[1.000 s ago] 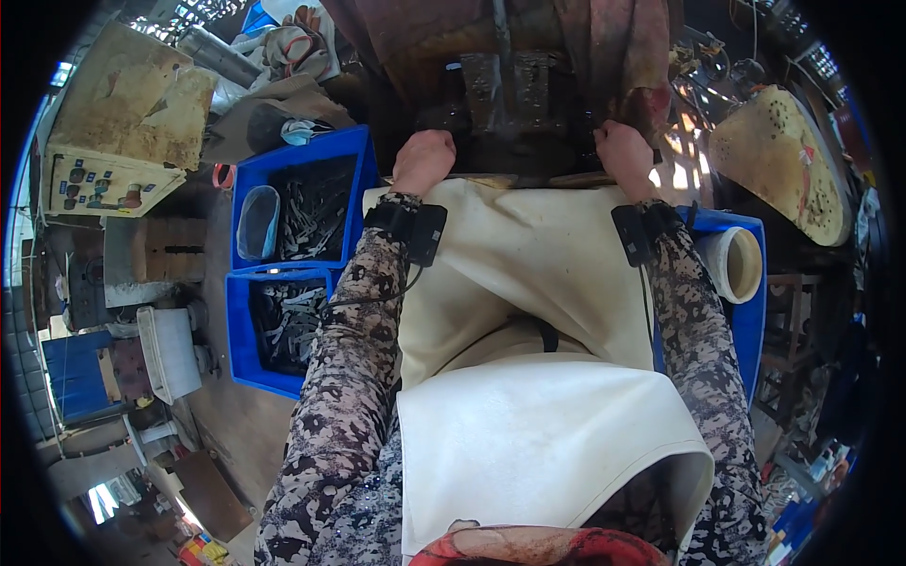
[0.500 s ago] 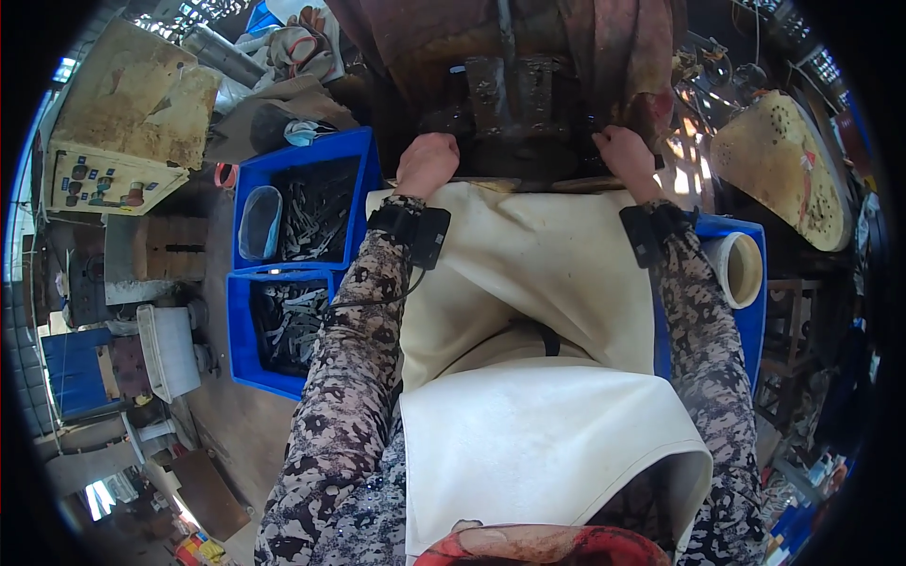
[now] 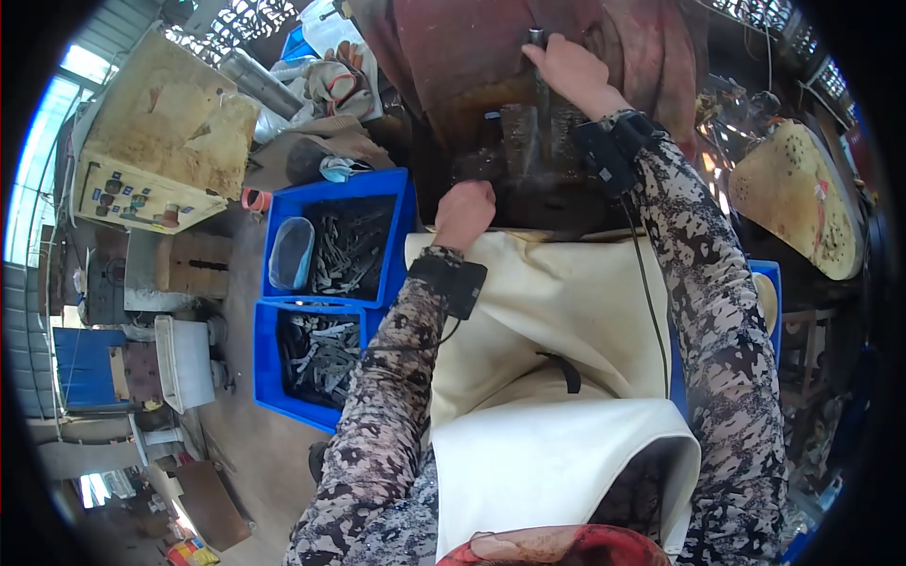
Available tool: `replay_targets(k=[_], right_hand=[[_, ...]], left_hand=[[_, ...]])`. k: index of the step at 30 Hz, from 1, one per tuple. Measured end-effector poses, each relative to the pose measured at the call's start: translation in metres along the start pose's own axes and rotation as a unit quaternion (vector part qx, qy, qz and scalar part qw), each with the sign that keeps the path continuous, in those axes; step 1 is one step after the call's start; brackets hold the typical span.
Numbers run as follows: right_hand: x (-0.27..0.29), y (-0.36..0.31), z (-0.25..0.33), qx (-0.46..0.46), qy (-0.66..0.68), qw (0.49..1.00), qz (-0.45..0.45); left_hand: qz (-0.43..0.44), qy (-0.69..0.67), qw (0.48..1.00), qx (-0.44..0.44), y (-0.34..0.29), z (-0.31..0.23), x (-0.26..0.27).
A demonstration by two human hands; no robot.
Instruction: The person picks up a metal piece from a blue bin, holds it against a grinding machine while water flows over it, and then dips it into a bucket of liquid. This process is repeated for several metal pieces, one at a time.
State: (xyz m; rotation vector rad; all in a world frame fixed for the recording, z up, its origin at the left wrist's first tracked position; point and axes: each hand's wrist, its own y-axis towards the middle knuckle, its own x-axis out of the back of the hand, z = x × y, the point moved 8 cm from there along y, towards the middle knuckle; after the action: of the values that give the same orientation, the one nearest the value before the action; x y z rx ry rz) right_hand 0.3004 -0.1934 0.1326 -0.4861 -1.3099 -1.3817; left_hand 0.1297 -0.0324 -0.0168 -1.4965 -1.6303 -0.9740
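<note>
The bare right hand (image 3: 578, 75) touches the tip of a slender grey metal rod (image 3: 544, 118) against dark red draped cloth (image 3: 453, 47), while the bare left hand (image 3: 465, 215) curls near the cream apron (image 3: 557, 283), both grips impossible to tell.

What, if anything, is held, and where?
Right hand: apparently the metal rod, near its upper end. Left hand: curled; whether it holds anything cannot be told.
</note>
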Motion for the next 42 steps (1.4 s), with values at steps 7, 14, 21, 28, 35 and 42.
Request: replay_targets(k=[7,14,21,28,35,42], right_hand=[[-0.011,0.005,0.003,-0.036,0.018,0.999,0.020],[-0.006,0.024,0.006,-0.031,0.003,0.999,-0.013],[0.004,0.022,0.006,-0.104,0.043,0.991,0.076],[0.016,0.015,0.013,-0.152,0.070,0.981,0.093],[0.013,0.016,0.011,-0.151,0.079,0.981,0.090],[0.013,0.017,0.010,-0.159,0.074,0.980,0.093]], left_hand=[[0.020,0.004,1.000,0.007,-0.002,-0.004,-0.001],[-0.003,0.005,1.000,-0.005,-0.004,-0.010,0.003],[-0.042,-0.006,0.998,-0.038,-0.007,-0.016,0.006],[-0.026,-0.017,0.999,-0.030,-0.009,-0.018,0.007],[-0.019,0.005,0.999,-0.028,-0.008,-0.017,0.005],[-0.022,0.016,0.999,-0.025,-0.008,-0.017,0.005]])
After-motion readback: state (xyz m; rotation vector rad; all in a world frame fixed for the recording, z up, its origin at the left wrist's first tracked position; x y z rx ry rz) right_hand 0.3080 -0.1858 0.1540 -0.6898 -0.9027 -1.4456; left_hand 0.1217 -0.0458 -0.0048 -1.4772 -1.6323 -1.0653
